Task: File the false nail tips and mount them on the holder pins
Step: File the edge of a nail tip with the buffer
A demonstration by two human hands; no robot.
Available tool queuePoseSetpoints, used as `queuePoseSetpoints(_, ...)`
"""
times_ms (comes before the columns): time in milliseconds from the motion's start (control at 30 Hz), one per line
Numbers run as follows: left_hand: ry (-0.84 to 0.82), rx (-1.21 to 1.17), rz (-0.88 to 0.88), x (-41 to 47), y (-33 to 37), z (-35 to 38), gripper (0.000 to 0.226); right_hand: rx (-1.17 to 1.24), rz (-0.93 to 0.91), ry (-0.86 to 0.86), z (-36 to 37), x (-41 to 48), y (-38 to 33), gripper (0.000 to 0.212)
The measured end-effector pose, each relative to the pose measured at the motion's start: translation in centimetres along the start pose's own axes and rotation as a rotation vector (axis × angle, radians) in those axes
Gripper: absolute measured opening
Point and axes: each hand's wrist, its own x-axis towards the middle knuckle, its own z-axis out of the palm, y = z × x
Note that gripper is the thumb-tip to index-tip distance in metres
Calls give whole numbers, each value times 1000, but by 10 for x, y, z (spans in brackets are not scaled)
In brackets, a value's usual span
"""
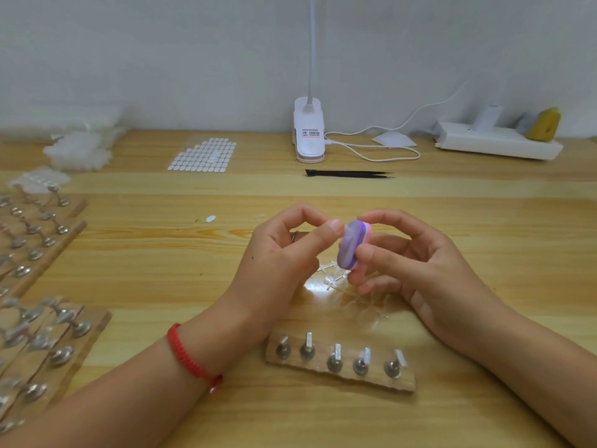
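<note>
A wooden holder [339, 371] with five metal pins is lying nearest, between the forearms. Just beyond it, clear nail tips [336, 282] are resting on the table [161, 253] beneath the hands. The right hand [420, 270] is pinching a purple-and-pink file [350, 247]. The left hand [277, 253] is curling thumb and forefinger against it; whether they are pinching a tip, I cannot tell. Black tweezers [349, 173] are lying farther back.

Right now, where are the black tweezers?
In the head view, the tweezers lie flat on the table, right of centre, just in front of the lamp base.
</note>
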Motion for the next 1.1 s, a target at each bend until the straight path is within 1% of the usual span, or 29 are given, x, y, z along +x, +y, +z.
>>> queuePoseSetpoints(67,-13,0,-5,0,-1,0,22,5,-2,4,0,0,0,30)
queuePoseSetpoints(167,-35,17,-11,0,-1,0,21,85,-2,74,-1,1,-1,24)
queuePoseSetpoints(300,6,11,-8,0,-1,0,20,33,15,9,1,1,-1,28)
queuePoseSetpoints(367,8,69,10,-1,-1,2,17,62,8,56,0,2,-1,28)
queuePoseSetpoints(433,16,101,32,-3,-1,3,17,93,6,89,-2,2,-1,25)
queuePoseSetpoints(500,50,107,35,-2,-1,2,18,44,20,34,-1,2,0,28)
queuePoseSetpoints(567,56,105,24,-1,-1,2,17,21,20,25,0,2,0,33)
queuePoseSetpoints(633,37,105,12,-1,-1,2,17,64,15,91,-2,2,0,36)
queuePoseSetpoints(667,35,102,2,-1,-1,1,17,75,16,95,-2,3,0,36)
queuePoseSetpoints(767,16,93,-59,2,1,-2,18,11,32,10,0,2,-1,30)
queuePoseSetpoints(867,-24,95,-95,4,3,-3,18,44,25,74,-2,2,-2,27)
queuePoseSetpoints(1000,-11,83,-93,4,3,-3,20,-20,40,16,0,1,-3,32)
queuePoseSetpoints(1100,-20,85,-99,4,2,-4,18,49,21,85,-2,2,-1,31)
